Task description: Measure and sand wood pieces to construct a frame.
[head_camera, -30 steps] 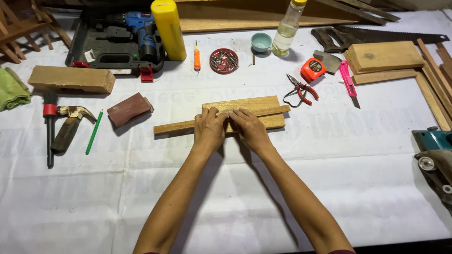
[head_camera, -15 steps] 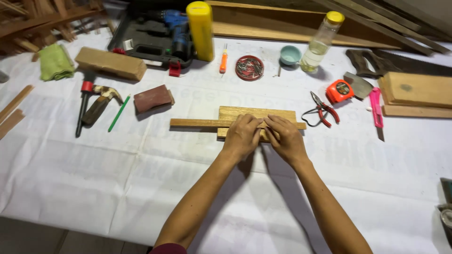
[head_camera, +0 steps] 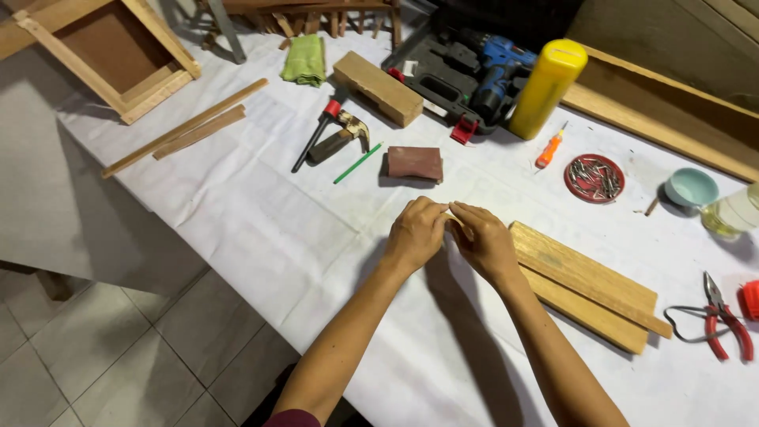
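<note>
Hands have slid toward the near end of the wood since half a sec ago, and the head has swung left, so the floor and table edge show now. Left hand (head_camera: 415, 231) and right hand (head_camera: 484, 241) meet fingertip to fingertip at the end of the thin strip (head_camera: 613, 296), which lies along the top of the stacked planks (head_camera: 587, 296) on the white sheet (head_camera: 261, 229). Both sets of fingers are curled down, pressing or pinching at that end; can't tell if they close round the strip or just push on it, since the knuckles hide the tips.

To do it well, imo: keep the strip flush w/ the plank edge, even pressure from both hands, wrists low so it doesn't skate sideways. The far end pokes past the planks near the red pliers (head_camera: 723, 320), so watch it doesn't pivot.

Sanding block (head_camera: 415, 163) sits just beyond the hands; hammer (head_camera: 336, 136) and green pencil (head_camera: 357, 163) farther left; red dish of nails (head_camera: 594, 178) and yellow bottle (head_camera: 547, 88) well apart, behind.
</note>
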